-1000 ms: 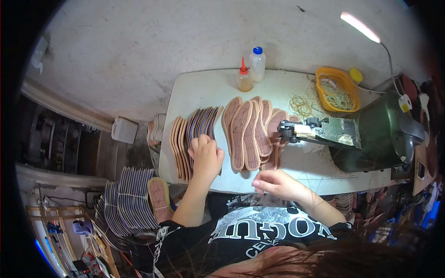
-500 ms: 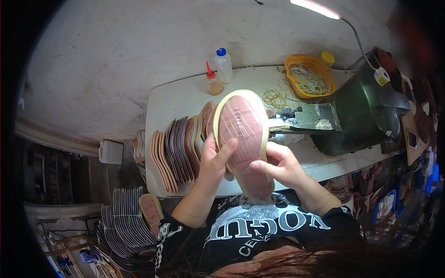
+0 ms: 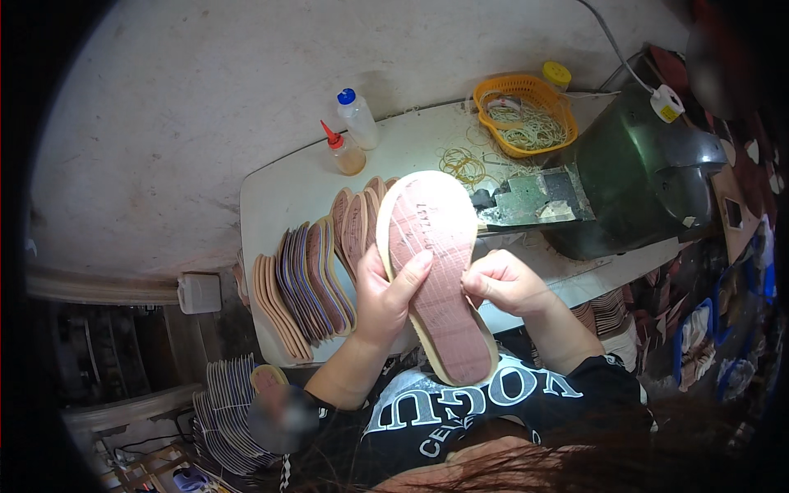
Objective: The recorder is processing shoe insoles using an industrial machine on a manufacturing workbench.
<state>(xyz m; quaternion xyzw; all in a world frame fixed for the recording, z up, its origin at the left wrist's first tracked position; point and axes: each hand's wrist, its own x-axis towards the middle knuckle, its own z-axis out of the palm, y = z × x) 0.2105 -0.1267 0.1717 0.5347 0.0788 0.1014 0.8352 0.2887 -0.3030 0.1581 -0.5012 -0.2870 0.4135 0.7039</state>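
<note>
Grey-white wall (image 3: 205,99), scuffed, behind a pale table (image 3: 279,191). Near the wall side of the table: a blue-capped bottle (image 3: 359,123) and, just beside it, a smaller red-tipped bottle (image 3: 349,159) with amber contents. Farther right, an orange basket (image 3: 486,120) contains pale bands; a loose tangle of bands (image 3: 463,167) lies on the table near it. A dark green machine (image 3: 637,193) occupies the right side, its flat arm pointing left. Insole (image 3: 440,287) is held up in front of the person, over the near side of the table, broad end away, narrow end overlapping the black shirt (image 3: 353,435) in view. Its upper face is pinkish brown with pale lines and dark print; rim cream. Left hand (image 3: 385,300): clamped on the insole's left edge, thumb flat across the face. Right hand (image 3: 511,283): fingers curled, thumb close to them, at the insole's right edge; cannot tell whether they pinch it. Left of the left hand, a row of insoles (image 3: 306,279) stands leaning on the table.
</note>
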